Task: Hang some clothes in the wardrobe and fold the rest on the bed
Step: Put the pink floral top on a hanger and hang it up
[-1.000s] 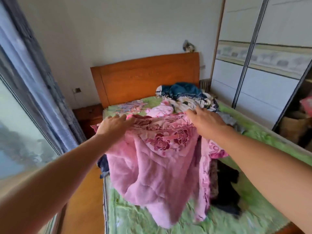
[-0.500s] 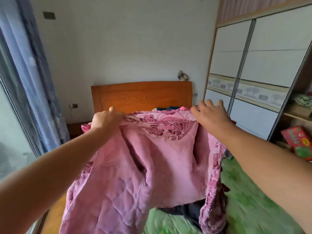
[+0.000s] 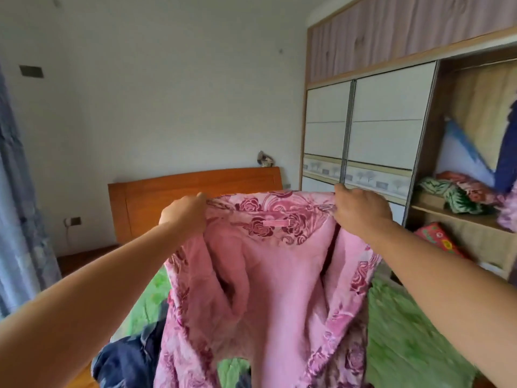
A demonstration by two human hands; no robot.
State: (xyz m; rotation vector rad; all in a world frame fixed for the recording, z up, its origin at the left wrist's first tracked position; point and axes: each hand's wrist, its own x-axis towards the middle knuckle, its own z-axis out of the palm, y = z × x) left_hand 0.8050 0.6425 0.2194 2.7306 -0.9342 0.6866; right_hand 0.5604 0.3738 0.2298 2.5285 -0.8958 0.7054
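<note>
A pink padded jacket (image 3: 274,275) with a rose-patterned collar and front edges hangs open in front of me, its plain lining facing me. My left hand (image 3: 184,217) grips its left shoulder and my right hand (image 3: 359,210) grips its right shoulder, both held up at chest height above the bed (image 3: 405,331). The jacket's lower part hides the middle of the bed. The wardrobe (image 3: 363,127) stands at the right, with its right section open.
A dark blue garment (image 3: 126,357) lies on the bed's near left corner. The orange headboard (image 3: 167,194) is behind the jacket. Open wardrobe shelves hold folded bedding (image 3: 458,194) and a red box (image 3: 436,239). Curtains (image 3: 19,219) hang at the left.
Both hands have lifted the pink jacket up off the pile on the bed and spread it apart by the shoulders. My view has risen towards the wardrobe.
</note>
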